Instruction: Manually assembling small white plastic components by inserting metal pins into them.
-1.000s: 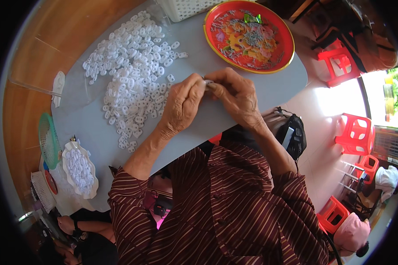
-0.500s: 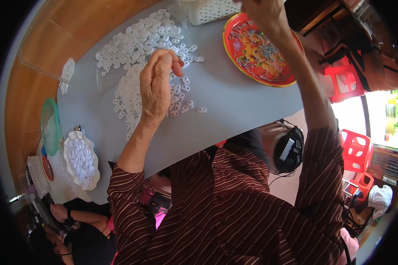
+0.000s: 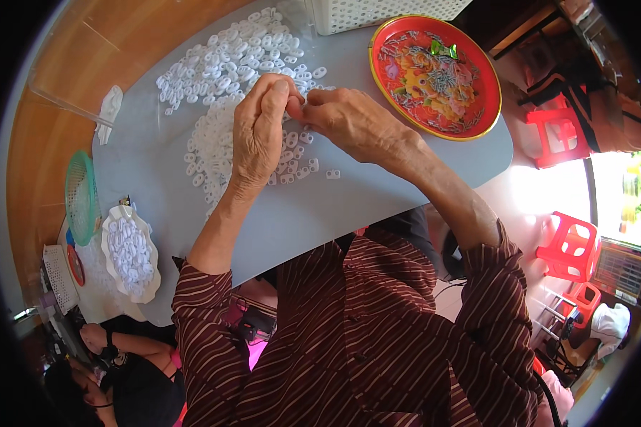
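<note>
My left hand (image 3: 260, 132) is closed above the piles of small white plastic pieces, its fingers curled and pinched together. Against its fingertips my right hand (image 3: 352, 124) also pinches, coming in from the right. Whatever they hold between them is too small or hidden to make out. Around and behind my left hand lie many oval white plastic pieces with two holes (image 3: 221, 67), in a far pile and a nearer one. To the right is a round red floral tray (image 3: 490, 89) with a gold rim, strewn with small metal pins (image 3: 438, 82) and a shiny green scrap (image 3: 444, 49).
A white perforated basket (image 3: 377, 14) stands at the back of the grey table (image 3: 292, 220). At left are a scalloped white dish (image 3: 152, 281) of white pieces and a green mesh basket (image 3: 82, 199). A co-worker (image 3: 142, 377) sits lower left; red stools (image 3: 570, 245) stand right.
My right hand has come down from beyond the red tray to meet my left hand's fingertips. My left hand stays nearly in place, still pinched.
</note>
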Motion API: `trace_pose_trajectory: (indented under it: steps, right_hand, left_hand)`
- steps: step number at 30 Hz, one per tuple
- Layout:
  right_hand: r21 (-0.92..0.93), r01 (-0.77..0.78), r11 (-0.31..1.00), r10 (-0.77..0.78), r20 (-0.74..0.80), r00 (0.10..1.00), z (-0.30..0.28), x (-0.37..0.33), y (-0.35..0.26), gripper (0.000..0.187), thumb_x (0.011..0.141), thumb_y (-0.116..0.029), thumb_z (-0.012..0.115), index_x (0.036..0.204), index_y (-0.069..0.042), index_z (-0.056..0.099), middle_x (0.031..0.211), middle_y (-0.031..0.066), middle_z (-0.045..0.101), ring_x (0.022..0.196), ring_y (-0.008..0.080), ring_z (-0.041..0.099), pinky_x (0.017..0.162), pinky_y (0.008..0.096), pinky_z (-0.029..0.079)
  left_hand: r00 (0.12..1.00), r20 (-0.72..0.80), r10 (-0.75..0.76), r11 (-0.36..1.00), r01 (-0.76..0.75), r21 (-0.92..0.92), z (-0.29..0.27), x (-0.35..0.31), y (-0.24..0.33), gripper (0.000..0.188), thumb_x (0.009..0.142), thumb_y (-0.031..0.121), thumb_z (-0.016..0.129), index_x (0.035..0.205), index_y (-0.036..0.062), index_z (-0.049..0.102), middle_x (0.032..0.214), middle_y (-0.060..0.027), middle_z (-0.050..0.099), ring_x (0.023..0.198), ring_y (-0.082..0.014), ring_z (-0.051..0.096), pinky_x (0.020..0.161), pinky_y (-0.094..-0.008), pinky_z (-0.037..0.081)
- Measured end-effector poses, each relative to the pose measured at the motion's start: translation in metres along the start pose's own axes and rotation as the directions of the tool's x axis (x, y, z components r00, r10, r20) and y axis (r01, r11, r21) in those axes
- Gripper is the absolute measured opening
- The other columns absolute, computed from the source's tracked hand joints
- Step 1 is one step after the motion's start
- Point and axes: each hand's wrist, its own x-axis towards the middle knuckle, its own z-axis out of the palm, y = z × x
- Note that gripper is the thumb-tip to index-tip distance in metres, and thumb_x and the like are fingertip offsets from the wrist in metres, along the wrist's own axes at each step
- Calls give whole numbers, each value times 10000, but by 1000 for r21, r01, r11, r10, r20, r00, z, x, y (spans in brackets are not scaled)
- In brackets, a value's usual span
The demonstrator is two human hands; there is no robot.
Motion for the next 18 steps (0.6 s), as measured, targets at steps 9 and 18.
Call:
trace_pose_trajectory:
  steps: [9,18]
  right_hand:
    - [379,-161,911,243,-179,953,-16,-14,-7,79,800,-53,640,836,14,665,677,89,617,580,187,593,533,298,464]
    - [748,-376,547,552,16,834,-15,-28,-16,141,886,-87,585,934,19,665,656,3,589,587,39,498,526,194,419]
  left_hand:
    - [990,60,131,965,-141,221,-5,-10,-5,169,934,159,486,886,5,536,707,-36,548,640,-93,498,590,-246,418]
    - [974,205,101,963,-147,226,7,-15,-5,114,915,119,522,910,7,542,679,-24,542,631,-82,515,573,-243,425]
